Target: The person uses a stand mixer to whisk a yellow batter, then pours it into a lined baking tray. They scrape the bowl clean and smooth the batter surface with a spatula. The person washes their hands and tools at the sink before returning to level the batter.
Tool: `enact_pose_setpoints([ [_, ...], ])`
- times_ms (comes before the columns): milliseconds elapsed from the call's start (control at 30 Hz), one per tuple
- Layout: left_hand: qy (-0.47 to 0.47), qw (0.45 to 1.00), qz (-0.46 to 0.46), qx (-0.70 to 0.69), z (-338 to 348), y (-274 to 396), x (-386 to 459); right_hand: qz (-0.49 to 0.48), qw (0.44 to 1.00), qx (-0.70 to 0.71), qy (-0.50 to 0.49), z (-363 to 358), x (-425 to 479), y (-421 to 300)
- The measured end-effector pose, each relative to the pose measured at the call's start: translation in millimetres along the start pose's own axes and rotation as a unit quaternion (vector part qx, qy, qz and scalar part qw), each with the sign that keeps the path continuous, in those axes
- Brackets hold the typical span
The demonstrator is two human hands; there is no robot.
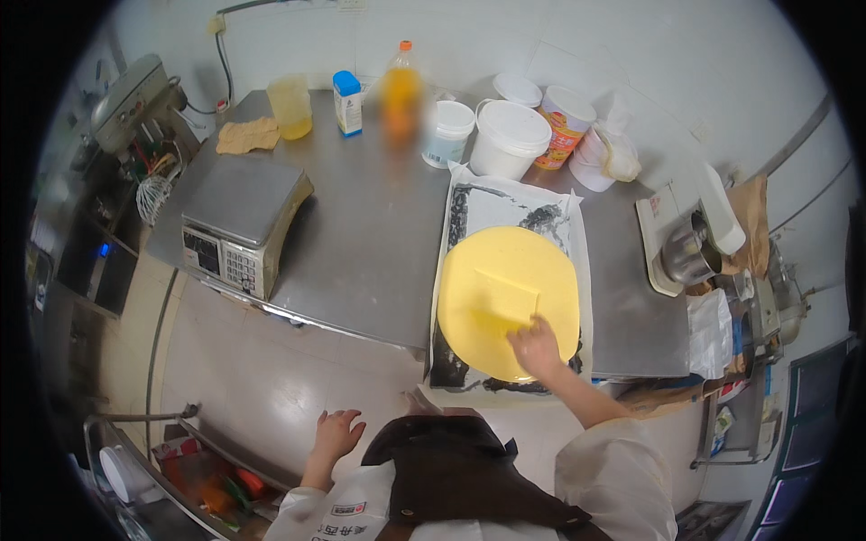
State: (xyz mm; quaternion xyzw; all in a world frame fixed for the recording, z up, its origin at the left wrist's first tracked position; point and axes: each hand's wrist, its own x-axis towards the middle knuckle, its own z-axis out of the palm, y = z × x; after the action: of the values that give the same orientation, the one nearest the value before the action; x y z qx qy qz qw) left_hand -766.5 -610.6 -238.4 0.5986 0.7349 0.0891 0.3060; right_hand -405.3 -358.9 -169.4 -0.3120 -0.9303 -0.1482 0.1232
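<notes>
Pale yellow batter (pixel 504 264) lies in a thick rounded pool on a paper-lined baking tray (pixel 586 270); dark patches show on the lining around it. My right hand (pixel 538 346) is over the near right part of the batter, its fingers closed on what looks like a yellow scraper (pixel 492 323), blurred and low against the surface. A straight-edged ridge stands in the batter just beyond the fingers. Away from the table's front edge, at the lower left, my left hand (pixel 338 433) hangs with its fingers apart and holds nothing.
A digital scale (pixel 240 196) stands on the steel table (pixel 365 270) at left. Along the back are a plastic jug (pixel 289 108), a carton (pixel 348 105), an orange-capped bottle (pixel 402 95) and white tubs (pixel 511 138). A stand mixer (pixel 693 237) is at right, a cart rail (pixel 142 417) at lower left.
</notes>
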Motion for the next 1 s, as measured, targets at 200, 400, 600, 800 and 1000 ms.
enact_pose_setpoints([
  [200, 0.105, 0.978, 0.033, -0.179, 4, 43, 35, 0.005, 0.999, 0.05, -0.007, -53, 30, 14],
  [400, 0.191, 0.962, 0.065, -0.183, 11, 121, 90, -0.04, 0.998, 0.016, -0.042, 12, 33, 14],
  [600, 0.158, 0.975, -0.015, -0.157, 26, 143, 91, -0.057, 0.987, 0.125, -0.089, -57, 5, -6],
  [800, 0.164, 0.963, -0.039, -0.209, 44, 143, 95, -0.017, 0.999, 0.038, -0.027, 8, 45, 30],
  [1000, 0.127, 0.948, -0.087, -0.278, 44, 132, 90, -0.093, 0.98, 0.149, -0.096, -52, -3, -10],
])
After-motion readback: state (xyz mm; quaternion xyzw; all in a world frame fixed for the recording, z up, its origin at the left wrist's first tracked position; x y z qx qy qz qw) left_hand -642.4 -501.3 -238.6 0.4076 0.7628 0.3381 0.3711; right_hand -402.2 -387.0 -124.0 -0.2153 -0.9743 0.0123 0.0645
